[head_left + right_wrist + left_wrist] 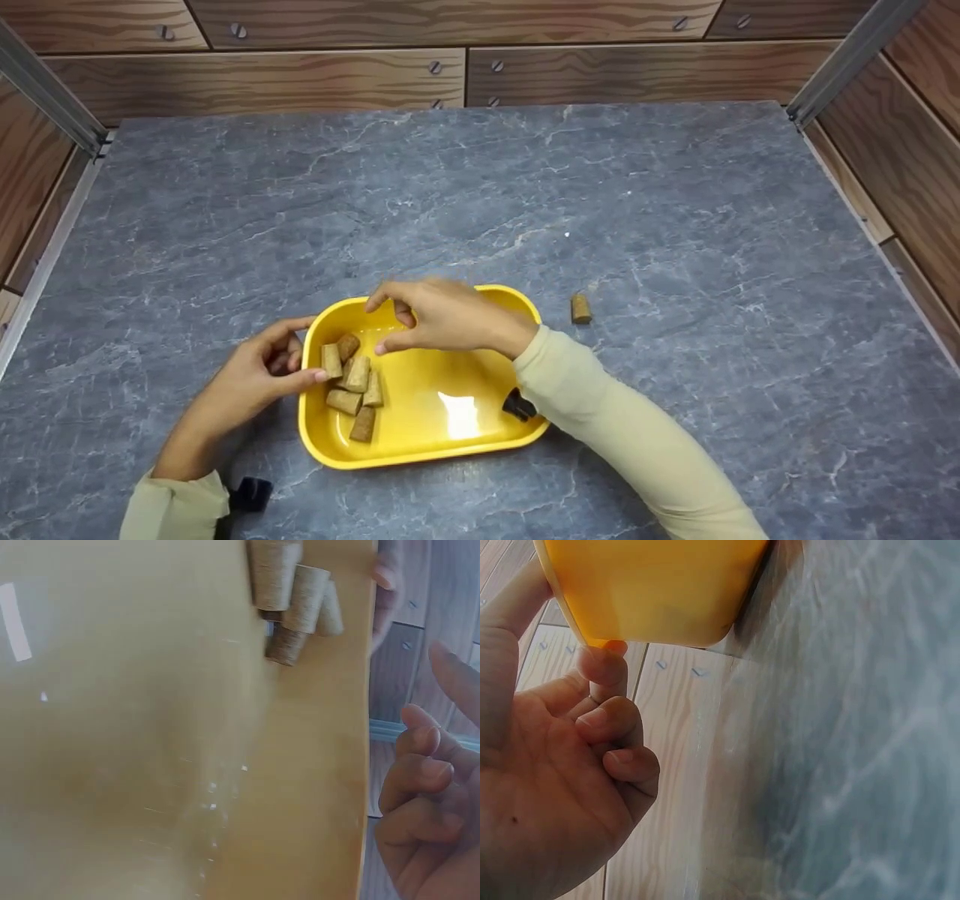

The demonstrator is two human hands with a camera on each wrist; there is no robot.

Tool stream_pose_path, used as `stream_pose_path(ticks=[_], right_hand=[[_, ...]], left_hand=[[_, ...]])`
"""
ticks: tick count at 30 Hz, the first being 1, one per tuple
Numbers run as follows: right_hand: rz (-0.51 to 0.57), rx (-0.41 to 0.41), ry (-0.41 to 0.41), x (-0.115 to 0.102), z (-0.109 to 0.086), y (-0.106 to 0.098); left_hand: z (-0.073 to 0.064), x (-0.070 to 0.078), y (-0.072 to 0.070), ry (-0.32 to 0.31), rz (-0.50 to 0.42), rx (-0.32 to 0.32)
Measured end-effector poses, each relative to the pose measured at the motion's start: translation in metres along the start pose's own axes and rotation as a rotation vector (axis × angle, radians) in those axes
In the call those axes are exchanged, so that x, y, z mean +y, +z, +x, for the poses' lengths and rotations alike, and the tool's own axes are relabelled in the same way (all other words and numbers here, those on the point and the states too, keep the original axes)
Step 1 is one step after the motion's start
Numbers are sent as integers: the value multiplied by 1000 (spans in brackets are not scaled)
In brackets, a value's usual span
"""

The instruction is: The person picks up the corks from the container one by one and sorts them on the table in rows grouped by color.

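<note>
A yellow plastic tray with rounded corners sits on the table, and several tapered corks lie heaped at its left end. My left hand grips the tray's left rim, thumb over the inside near the corks and fingers outside. From the left wrist view, the curled fingers show below the tray's outer wall. Over the tray's back half is my right hand, thumb and forefinger spread apart with nothing between them. In the right wrist view the corks lie by the tray wall, away from these fingers.
A single cork stands apart on the grey marbled table, right of the tray. Black pieces show beside both sleeves. Wood-patterned panels and metal posts border the table.
</note>
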State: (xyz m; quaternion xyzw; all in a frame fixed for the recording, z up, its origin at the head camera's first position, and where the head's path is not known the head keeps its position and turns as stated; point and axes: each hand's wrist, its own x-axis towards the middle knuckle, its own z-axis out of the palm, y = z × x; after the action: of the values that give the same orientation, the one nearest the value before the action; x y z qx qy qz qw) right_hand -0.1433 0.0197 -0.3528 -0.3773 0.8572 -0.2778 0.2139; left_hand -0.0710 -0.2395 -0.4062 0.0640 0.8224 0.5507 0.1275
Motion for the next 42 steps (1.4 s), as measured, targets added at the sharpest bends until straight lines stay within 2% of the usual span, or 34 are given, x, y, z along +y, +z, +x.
stream_pose_path(ticks=[12, 25, 42], right_hand=[[-80, -90, 32, 3, 7, 13], [-247, -191, 60, -7, 11, 28], [-331, -161, 93, -11, 16, 38]], left_hand=[[0, 0, 1, -12, -12, -3], [1, 1, 1, 1, 4, 6], [0, -1, 1, -17, 16, 9]])
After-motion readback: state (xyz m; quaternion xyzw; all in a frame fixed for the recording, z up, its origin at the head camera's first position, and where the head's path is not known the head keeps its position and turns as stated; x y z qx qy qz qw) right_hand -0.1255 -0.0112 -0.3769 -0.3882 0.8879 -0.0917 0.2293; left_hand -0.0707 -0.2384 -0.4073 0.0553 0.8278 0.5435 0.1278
